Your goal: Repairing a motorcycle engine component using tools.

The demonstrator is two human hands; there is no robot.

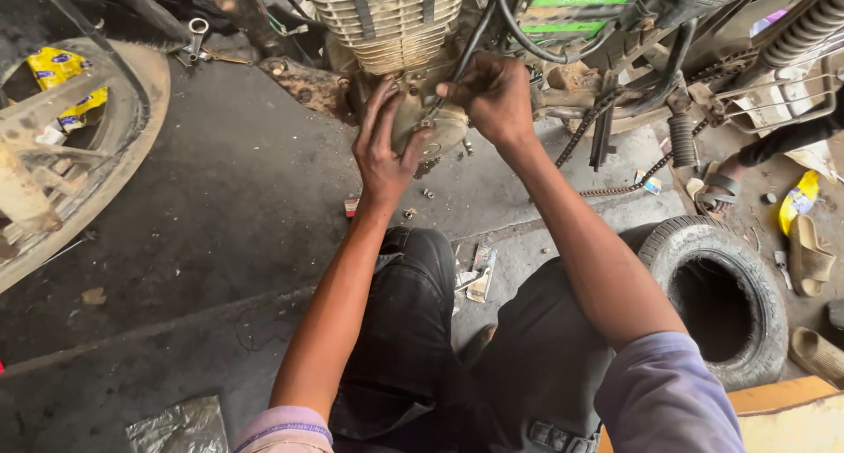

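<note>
The engine cover is sitting below the finned cylinder, with the left hand lying flat against its left side and the right hand pressing at its upper right. The drive chain is hanging to the right of the hands. A tyre is lying on the floor right of the knees. A spanner is lying far left, behind a wheel.

Two hands, one tyre, one spanner, perhaps three sandals.
</note>
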